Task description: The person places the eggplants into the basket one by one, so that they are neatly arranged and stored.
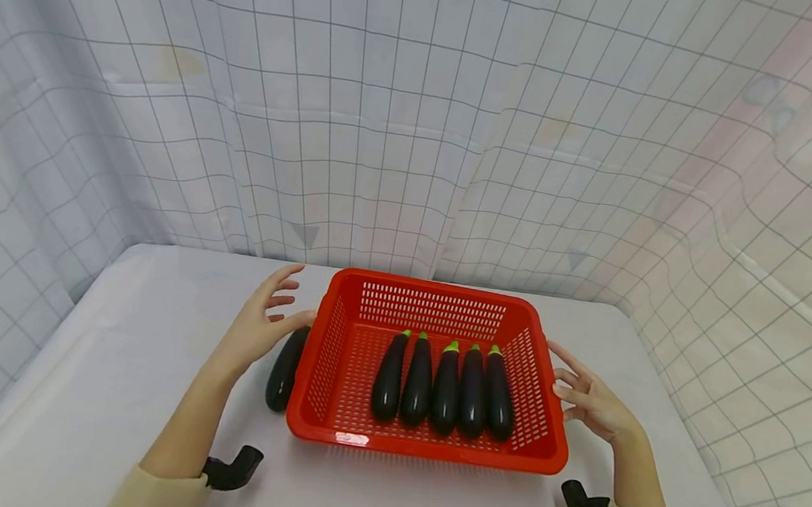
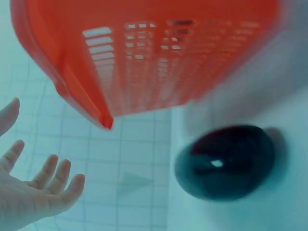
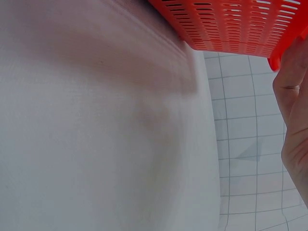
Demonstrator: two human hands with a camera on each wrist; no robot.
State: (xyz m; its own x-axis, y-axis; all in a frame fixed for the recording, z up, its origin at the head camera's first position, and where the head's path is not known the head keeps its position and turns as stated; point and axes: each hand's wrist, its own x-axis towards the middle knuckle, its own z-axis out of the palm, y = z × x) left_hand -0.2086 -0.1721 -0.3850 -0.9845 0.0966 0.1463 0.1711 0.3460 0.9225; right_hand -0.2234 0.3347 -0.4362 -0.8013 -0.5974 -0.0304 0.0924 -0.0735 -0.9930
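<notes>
In the head view a red plastic basket (image 1: 426, 449) holds several dark eggplants (image 1: 446, 392) lying side by side with green stem ends. My left hand (image 1: 260, 326) is at the basket's left side, fingers spread, thumb tip close to the rim. The left wrist view shows that hand (image 2: 33, 192) apart from the basket (image 2: 144, 57). Another eggplant (image 1: 285, 375) lies outside, left of the basket and partly hidden by it. At the right rim, my right hand (image 1: 594, 404) has its fingertips touching or very near the edge; firm contact cannot be made out.
A white-covered table (image 1: 156, 329) lies under everything. White grid-patterned curtains (image 1: 416, 127) hang behind and along both sides. Black bands (image 1: 233, 469) sit at both wrists. Shadow falls on the table beside the basket in the right wrist view.
</notes>
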